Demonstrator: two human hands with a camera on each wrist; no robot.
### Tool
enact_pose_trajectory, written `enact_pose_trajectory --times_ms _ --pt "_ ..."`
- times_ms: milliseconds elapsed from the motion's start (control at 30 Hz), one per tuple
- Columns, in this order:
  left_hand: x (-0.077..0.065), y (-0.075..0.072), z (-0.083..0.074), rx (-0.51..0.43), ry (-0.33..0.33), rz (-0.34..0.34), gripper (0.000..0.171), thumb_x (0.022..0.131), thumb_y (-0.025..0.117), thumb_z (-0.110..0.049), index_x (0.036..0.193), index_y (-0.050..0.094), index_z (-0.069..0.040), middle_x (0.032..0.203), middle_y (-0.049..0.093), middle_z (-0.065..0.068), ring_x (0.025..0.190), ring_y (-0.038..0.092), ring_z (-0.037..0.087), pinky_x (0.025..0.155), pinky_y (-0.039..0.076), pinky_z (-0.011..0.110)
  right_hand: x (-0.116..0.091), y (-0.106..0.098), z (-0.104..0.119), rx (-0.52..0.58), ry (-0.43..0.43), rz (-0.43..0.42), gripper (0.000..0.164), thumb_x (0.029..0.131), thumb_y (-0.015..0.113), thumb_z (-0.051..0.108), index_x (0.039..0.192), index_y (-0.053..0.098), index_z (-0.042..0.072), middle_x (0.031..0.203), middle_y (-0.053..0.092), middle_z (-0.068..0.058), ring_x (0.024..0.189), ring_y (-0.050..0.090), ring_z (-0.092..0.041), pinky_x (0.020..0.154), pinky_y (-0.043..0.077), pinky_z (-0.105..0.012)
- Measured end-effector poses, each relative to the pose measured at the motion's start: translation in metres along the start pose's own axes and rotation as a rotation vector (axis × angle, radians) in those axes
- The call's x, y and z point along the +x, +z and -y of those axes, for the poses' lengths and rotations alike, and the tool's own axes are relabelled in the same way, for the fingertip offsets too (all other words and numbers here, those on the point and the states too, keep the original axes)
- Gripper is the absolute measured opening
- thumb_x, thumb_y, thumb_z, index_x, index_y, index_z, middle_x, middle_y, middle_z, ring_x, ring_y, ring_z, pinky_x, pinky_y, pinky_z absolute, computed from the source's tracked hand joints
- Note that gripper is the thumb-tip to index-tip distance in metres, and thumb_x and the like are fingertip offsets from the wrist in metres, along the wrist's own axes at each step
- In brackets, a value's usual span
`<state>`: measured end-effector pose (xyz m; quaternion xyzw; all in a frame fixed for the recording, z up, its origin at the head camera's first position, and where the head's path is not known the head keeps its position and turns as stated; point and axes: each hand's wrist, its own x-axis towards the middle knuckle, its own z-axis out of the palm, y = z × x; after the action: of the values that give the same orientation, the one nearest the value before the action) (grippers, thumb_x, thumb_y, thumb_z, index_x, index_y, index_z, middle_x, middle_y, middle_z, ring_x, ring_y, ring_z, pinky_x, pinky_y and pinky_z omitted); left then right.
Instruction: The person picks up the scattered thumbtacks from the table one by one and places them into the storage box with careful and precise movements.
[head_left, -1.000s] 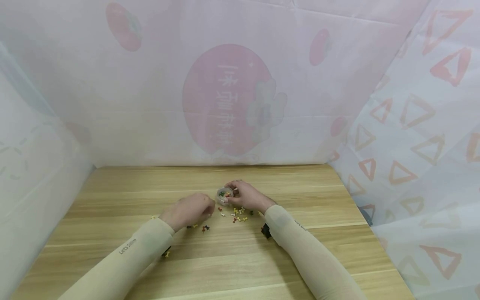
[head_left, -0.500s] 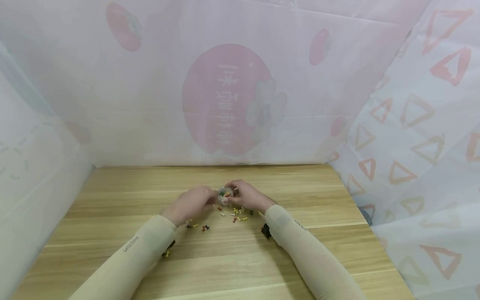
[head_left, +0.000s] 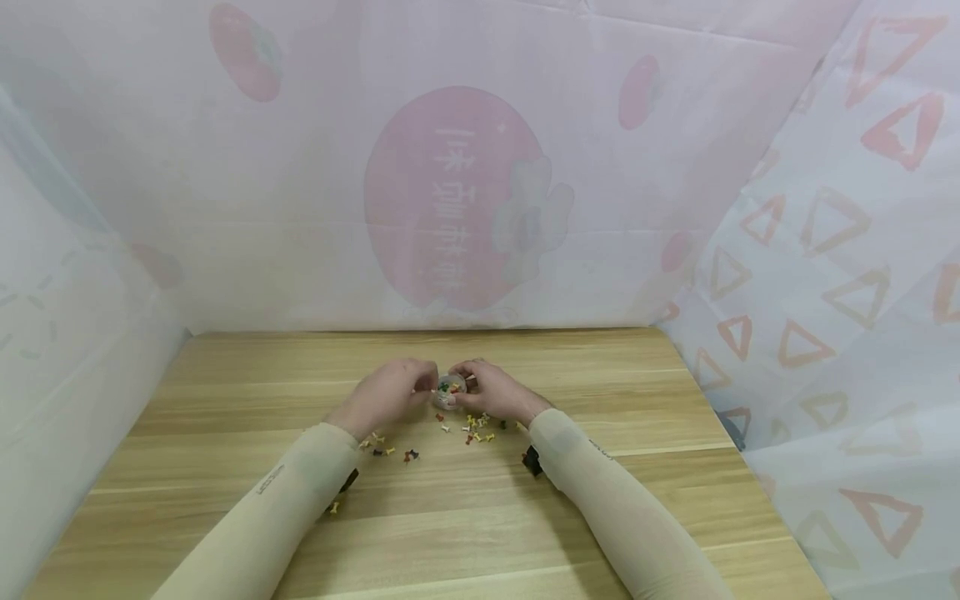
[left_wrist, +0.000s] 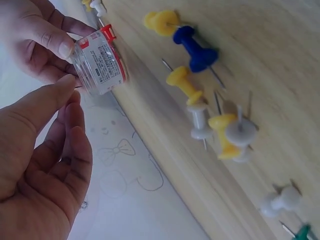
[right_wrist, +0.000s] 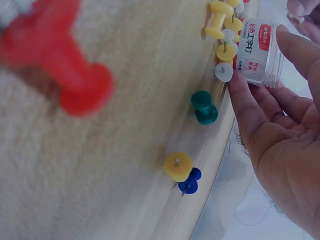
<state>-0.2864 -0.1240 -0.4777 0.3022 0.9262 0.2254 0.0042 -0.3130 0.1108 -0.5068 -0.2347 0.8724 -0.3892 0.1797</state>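
My right hand (head_left: 504, 394) grips a small clear plastic jar (left_wrist: 102, 64) with a printed push-pin label, its fingers and thumb round the wall. Coloured push pins show inside the jar in the head view. Beside the jar's mouth, my left hand (head_left: 390, 393) pinches a small pale push pin (right_wrist: 298, 19) between thumb and fingertips; most of the pin is hidden by the fingers. Loose push pins lie on the table below both hands, among them a blue push pin (left_wrist: 195, 50), a green push pin (right_wrist: 204, 107) and a red push pin (right_wrist: 65, 55).
The wooden table (head_left: 465, 525) carries scattered pins, mostly in front of the jar and under the left forearm, with a yellow push pin (head_left: 334, 507) nearer the front. A printed white backdrop (head_left: 300, 275) rises behind the table, with similar panels at both sides.
My left hand has moved up and right, from over the table to the jar's mouth. The right hand and the jar stay nearly in place.
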Motion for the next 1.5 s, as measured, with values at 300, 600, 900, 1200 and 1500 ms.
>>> enact_pose_trajectory --times_ms 300,600,900,1200,1500 --pt "0.012 0.006 0.001 -0.028 -0.049 -0.043 0.008 0.093 0.076 -0.016 0.098 0.069 -0.018 0.090 0.066 -0.011 0.086 0.063 0.011 0.080 0.057 0.036 0.000 0.000 0.000 -0.015 -0.015 -0.005 0.052 0.099 0.070 0.026 0.145 0.054 0.007 0.136 0.058 -0.013 0.124 0.061 -0.026 0.088 0.057 -0.028" --pt "0.018 0.013 0.001 -0.070 -0.087 -0.044 0.010 0.093 0.076 -0.014 0.098 0.069 -0.017 0.091 0.068 -0.008 0.087 0.063 0.012 0.081 0.057 0.036 -0.001 0.000 -0.001 -0.049 -0.021 -0.012 0.054 0.099 0.071 0.029 0.145 0.054 0.007 0.137 0.057 -0.010 0.126 0.060 -0.025 0.092 0.056 -0.028" --pt "0.014 0.012 0.001 -0.062 -0.063 -0.031 0.009 0.092 0.077 -0.011 0.099 0.071 -0.013 0.091 0.068 -0.006 0.087 0.063 0.014 0.082 0.057 0.036 -0.002 0.000 0.001 -0.044 -0.008 -0.010 0.054 0.099 0.070 0.030 0.147 0.053 0.009 0.139 0.056 -0.009 0.126 0.060 -0.023 0.092 0.056 -0.029" --pt "-0.007 0.002 -0.002 -0.015 -0.057 -0.001 0.010 0.092 0.077 -0.013 0.100 0.071 -0.013 0.094 0.069 -0.004 0.089 0.063 0.015 0.084 0.057 0.037 0.000 0.001 -0.002 -0.007 -0.001 -0.012 0.053 0.099 0.071 0.026 0.145 0.054 0.008 0.138 0.058 -0.010 0.125 0.061 -0.023 0.089 0.057 -0.028" --pt "-0.025 0.001 -0.005 0.040 -0.051 0.027 0.008 0.093 0.076 -0.011 0.099 0.072 -0.012 0.091 0.069 -0.004 0.087 0.063 0.014 0.081 0.056 0.035 0.000 0.001 -0.005 -0.028 -0.019 -0.016 0.053 0.099 0.070 0.028 0.145 0.054 0.008 0.138 0.057 -0.009 0.125 0.060 -0.022 0.090 0.056 -0.026"
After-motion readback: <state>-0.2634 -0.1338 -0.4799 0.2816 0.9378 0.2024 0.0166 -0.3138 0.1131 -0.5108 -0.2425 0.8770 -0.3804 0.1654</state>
